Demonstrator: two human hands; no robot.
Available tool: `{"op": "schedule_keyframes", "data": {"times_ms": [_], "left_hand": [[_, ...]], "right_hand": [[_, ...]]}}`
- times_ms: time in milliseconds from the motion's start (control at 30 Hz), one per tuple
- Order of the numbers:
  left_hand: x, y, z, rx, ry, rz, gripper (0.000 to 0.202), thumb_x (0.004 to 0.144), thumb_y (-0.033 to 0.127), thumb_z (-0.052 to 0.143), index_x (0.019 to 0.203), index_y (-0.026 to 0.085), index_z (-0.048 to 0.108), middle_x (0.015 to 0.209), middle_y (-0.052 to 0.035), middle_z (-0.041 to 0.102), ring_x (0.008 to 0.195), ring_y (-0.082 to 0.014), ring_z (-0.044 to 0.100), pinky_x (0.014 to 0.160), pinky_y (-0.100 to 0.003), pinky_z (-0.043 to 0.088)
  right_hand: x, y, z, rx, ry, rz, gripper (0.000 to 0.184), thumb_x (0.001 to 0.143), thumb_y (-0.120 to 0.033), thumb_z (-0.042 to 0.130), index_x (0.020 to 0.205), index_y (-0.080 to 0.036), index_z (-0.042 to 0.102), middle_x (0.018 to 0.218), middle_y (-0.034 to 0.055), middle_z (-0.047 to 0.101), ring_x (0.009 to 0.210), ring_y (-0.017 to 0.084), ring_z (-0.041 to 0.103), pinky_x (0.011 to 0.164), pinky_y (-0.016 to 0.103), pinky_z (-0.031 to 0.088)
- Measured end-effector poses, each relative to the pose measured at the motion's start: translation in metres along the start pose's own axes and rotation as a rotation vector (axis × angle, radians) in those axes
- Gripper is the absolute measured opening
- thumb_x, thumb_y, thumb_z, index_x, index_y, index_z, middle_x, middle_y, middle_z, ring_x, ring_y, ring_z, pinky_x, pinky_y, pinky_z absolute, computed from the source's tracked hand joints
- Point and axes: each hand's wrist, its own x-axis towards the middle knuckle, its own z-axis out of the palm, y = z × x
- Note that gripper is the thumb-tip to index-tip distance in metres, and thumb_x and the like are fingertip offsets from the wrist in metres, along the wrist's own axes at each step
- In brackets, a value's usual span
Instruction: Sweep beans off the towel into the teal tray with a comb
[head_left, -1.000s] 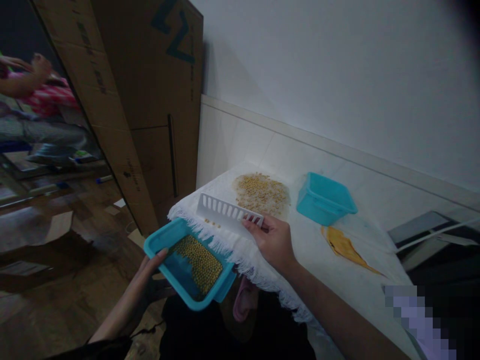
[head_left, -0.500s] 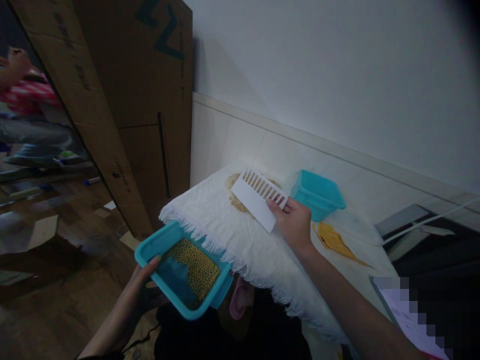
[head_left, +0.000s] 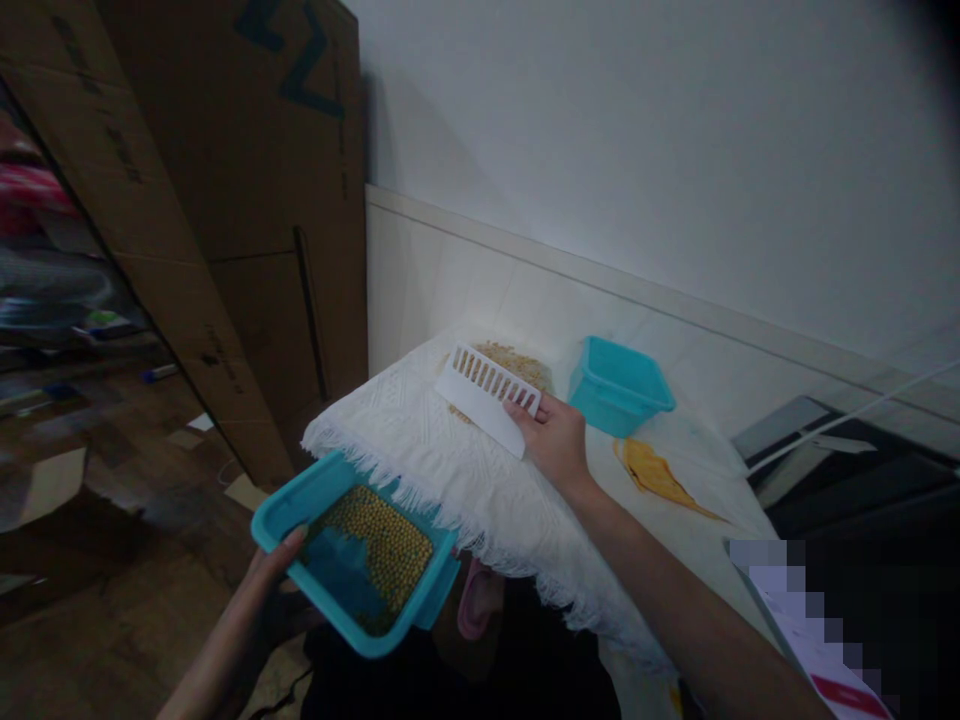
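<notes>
My left hand (head_left: 274,570) grips a blue plastic box (head_left: 330,625), thumb over its rim, below the fringed table edge. Yellow soybeans (head_left: 401,545) cover part of its floor, and the cloth fringe hangs over its far rim. Over the white tablecloth (head_left: 390,410), my right hand (head_left: 559,440) is closed on the end of a white plastic panel with a row of slots (head_left: 484,405). Its solid edge slants down toward the cloth; whether it touches is unclear. A spread of pale, grain-like pieces (head_left: 517,362) lies behind the panel, and a few beans (head_left: 459,413) show in front of it.
A second blue box (head_left: 619,385) stands by the wall at the back right. Near it lies a crumpled yellow-orange piece (head_left: 660,475). A tall cardboard carton (head_left: 255,200) rises on the left. Dark items (head_left: 847,470) and a printed sheet (head_left: 806,630) are at the right.
The white slotted panel has moved toward the near left, uncovering more of the pale pieces behind it. The left hand still holds the box under the edge. The whole view has shifted slightly.
</notes>
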Motion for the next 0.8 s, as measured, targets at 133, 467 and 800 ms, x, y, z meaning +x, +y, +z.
{"op": "schedule_keyframes", "data": {"times_ms": [133, 467, 800], "left_hand": [[-0.001, 0.002, 0.003, 0.019, 0.026, -0.002, 0.093, 0.085, 0.061, 0.085, 0.164, 0.029, 0.050, 0.115, -0.0133, 0.087, 0.109, -0.0451, 0.083, 0.082, -0.051, 0.074], [-0.001, 0.000, -0.001, -0.026, -0.002, 0.011, 0.106, 0.082, 0.057, 0.090, 0.172, 0.029, 0.041, 0.116, -0.0165, 0.086, 0.099, -0.0453, 0.085, 0.077, -0.054, 0.073], [0.009, -0.003, -0.006, -0.036, -0.040, -0.023, 0.102, 0.088, 0.051, 0.086, 0.173, 0.026, 0.037, 0.087, -0.0072, 0.084, 0.070, -0.0344, 0.084, 0.074, -0.051, 0.072]], "right_hand": [[-0.004, -0.002, 0.002, 0.058, -0.019, 0.019, 0.037, 0.085, -0.051, 0.075, 0.100, -0.019, 0.085, 0.099, 0.0123, 0.088, 0.088, 0.035, 0.086, 0.076, 0.041, 0.068], [-0.013, -0.015, 0.003, 0.170, -0.070, 0.076, 0.039, 0.082, -0.054, 0.082, 0.096, -0.018, 0.084, 0.095, 0.0119, 0.088, 0.085, 0.034, 0.086, 0.072, 0.040, 0.069], [-0.024, -0.019, 0.008, 0.262, -0.080, 0.140, 0.049, 0.075, -0.062, 0.088, 0.095, -0.017, 0.085, 0.093, 0.0125, 0.088, 0.086, 0.035, 0.086, 0.073, 0.042, 0.070]]}}
